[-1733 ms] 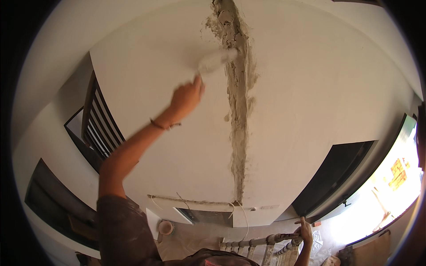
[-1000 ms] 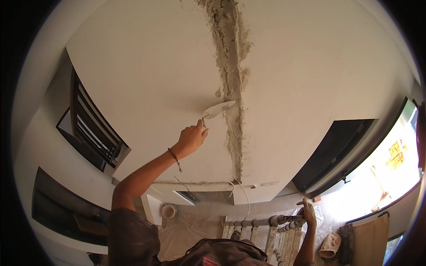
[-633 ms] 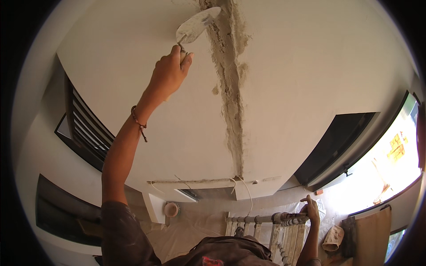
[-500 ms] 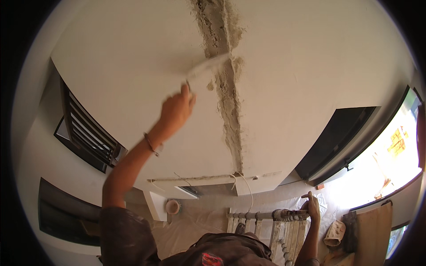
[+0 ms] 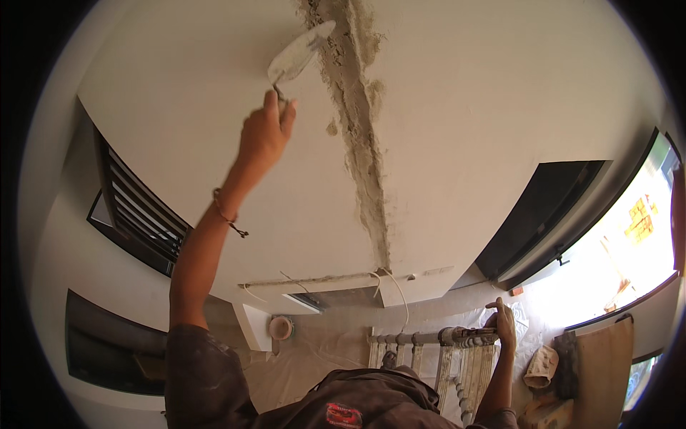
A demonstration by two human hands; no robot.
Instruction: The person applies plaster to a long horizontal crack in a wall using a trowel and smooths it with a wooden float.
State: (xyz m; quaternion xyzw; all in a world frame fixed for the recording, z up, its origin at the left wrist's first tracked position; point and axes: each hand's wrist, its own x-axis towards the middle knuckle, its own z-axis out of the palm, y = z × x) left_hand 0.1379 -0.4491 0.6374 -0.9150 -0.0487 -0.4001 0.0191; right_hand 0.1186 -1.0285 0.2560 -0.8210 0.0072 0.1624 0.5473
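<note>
My left hand [image 5: 266, 136] is raised and closed round the handle of a trowel [image 5: 294, 58]. The trowel's leaf-shaped blade is coated with pale plaster, and its tip lies over the left edge of a long plaster-filled channel [image 5: 363, 143] in the white wall. Rough grey-brown filler fills this channel, with ragged smears along both sides. Low on the right, my right hand [image 5: 506, 325] grips the end of the top rail of a plaster-spattered ladder [image 5: 421, 337]. One of its fingers sticks out, and part of the grip is hidden.
White cables [image 5: 401, 297] hang from the channel's lower end, beside a narrow horizontal groove [image 5: 321, 279]. A round bucket [image 5: 281, 327] stands on plastic sheeting [image 5: 300, 365]. At right are a crumpled bag [image 5: 541, 366], leaning boards [image 5: 604, 372] and a bright opening [image 5: 607, 257]. A slatted window [image 5: 143, 204] is at left.
My left hand has moved up and to the left with the trowel. The blade, blurred across the channel before, now shows its broad face near the left edge. My right hand stays at the ladder.
</note>
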